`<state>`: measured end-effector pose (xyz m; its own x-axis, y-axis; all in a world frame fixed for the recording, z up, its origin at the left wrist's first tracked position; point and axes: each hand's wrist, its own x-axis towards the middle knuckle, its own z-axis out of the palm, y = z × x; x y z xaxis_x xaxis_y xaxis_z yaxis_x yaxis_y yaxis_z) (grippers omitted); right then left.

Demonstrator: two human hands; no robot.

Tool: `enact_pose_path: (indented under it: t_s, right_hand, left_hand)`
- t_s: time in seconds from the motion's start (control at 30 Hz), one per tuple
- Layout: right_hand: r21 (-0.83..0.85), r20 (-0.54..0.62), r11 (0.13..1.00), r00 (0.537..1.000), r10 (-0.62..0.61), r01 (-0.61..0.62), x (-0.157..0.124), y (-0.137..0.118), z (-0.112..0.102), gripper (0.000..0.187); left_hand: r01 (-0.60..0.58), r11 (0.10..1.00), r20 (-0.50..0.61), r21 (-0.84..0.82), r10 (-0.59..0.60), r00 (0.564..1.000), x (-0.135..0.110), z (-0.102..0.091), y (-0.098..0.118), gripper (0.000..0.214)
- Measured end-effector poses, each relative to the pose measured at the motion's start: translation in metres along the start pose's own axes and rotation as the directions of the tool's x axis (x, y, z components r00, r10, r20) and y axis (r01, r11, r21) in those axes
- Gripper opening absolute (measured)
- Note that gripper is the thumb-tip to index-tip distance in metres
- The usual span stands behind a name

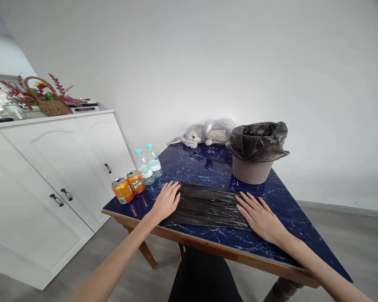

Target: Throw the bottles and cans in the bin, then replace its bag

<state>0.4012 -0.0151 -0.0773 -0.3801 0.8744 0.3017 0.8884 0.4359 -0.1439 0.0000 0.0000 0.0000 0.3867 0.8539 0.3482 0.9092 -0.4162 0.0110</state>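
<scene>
A black plastic bag (211, 206) lies flattened and wrinkled on the blue marbled tabletop, close to its front edge. My left hand (166, 201) rests on the bag's left end, palm down with the fingers stretched out. On the right end lies my right hand (261, 216), also flat, its fingers spread over the plastic and the table. Behind the right hand stands a grey-brown bin (251, 171), lined with a dark bag (260, 144) folded over its rim.
Left of my left hand stand two orange drink cans (122, 192) and two clear water bottles (145, 170) with teal caps. A grey plush rabbit (204, 132) lies against the wall. A white cabinet (56, 180) beside the table (204, 167) carries a flower basket (53, 108).
</scene>
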Motion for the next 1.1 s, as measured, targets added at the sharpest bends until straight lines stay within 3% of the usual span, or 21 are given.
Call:
enact_pose_path:
  t_s: [0.1,0.2,0.3,0.4,0.47,0.6,0.73,0.9,1.1]
  right_hand:
    - [-0.003,0.016,1.000,1.000,0.010,-0.010,-0.005,-0.002,-0.001,0.067]
    - [-0.038,-0.063,0.999,0.998,-0.010,0.007,-0.018,-0.011,-0.011,0.066]
    - [-0.099,-0.228,0.993,0.970,-0.089,0.067,-0.038,-0.039,-0.029,0.066]
    - [-0.111,-0.262,0.973,0.939,-0.224,0.201,-0.055,-0.078,-0.045,0.071]
    - [-0.101,-0.243,0.954,0.923,-0.297,0.281,-0.060,-0.102,-0.050,0.073]
    - [-0.025,-0.196,0.929,0.909,-0.367,0.370,-0.053,-0.143,-0.046,0.074]
    - [0.086,-0.172,0.920,0.915,-0.365,0.383,-0.026,-0.181,-0.031,0.072]
    - [0.148,-0.049,0.947,0.959,-0.279,0.284,0.007,-0.216,-0.005,0.078]
    - [0.140,0.022,0.963,0.972,-0.236,0.231,0.019,-0.218,0.002,0.078]
  left_hand:
    - [-0.138,0.989,-0.088,-0.053,0.133,0.987,-0.022,-0.018,0.022,0.043]
    - [-0.218,0.970,0.017,-0.102,0.221,0.975,-0.050,-0.033,0.041,0.048]
    - [-0.142,0.985,0.072,-0.099,0.150,0.986,-0.075,-0.039,0.046,0.072]
    - [-0.074,0.995,0.035,-0.066,0.076,0.997,-0.092,-0.039,0.044,0.086]
    - [-0.119,0.991,-0.012,-0.057,0.118,0.993,-0.097,-0.043,0.043,0.073]
    - [-0.304,0.952,-0.052,-0.049,0.301,0.952,-0.099,-0.061,0.043,0.026]
    - [-0.318,0.948,-0.082,-0.030,0.315,0.946,-0.102,-0.077,0.042,0.023]
    - [-0.177,0.984,-0.029,0.032,0.178,0.984,-0.113,-0.069,0.030,0.035]
    - [-0.063,0.992,0.032,0.111,0.060,0.998,-0.125,-0.042,0.004,0.072]
